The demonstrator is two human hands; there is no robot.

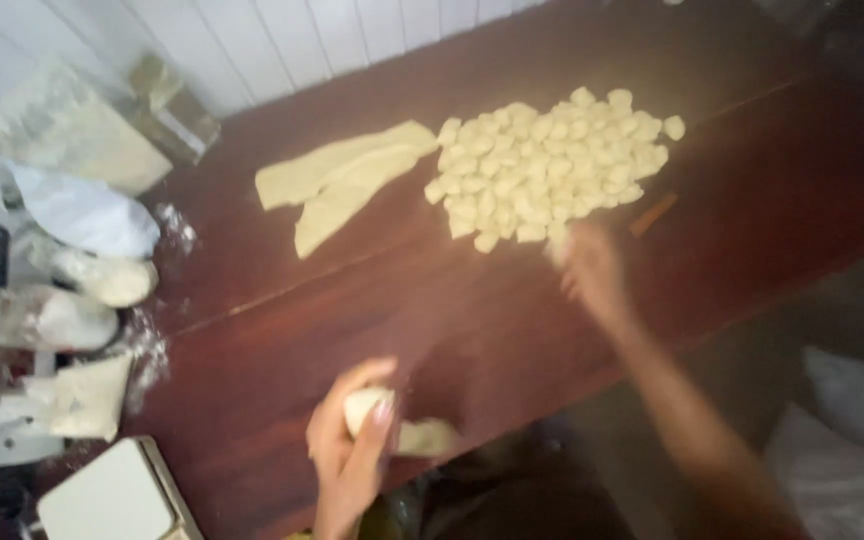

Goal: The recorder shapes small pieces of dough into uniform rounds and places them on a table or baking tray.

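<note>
**Two hands working dough on a dark wooden bench**

The left hand (352,455) is nearest, fingers curled around a pale lump of dough (364,405) at the bench's (282,340) near edge. A second, flatter bit of dough (428,437) lies just beside it, partly at the edge, where it looks liable to slide off if nudged.

Farther out, the right hand (592,272) reaches across, blurred with motion; whether it is open or pinching something cannot be told. It meets the near side of a big cluster of small cut dough pieces (550,165). Packed so close, those pieces could stick together, and a hasty sweep might scatter them.

Beside the cluster lie long flat dough strips (342,180). At the far left sit floury bags (72,130), with spilled flour (152,350) nearby.
</note>
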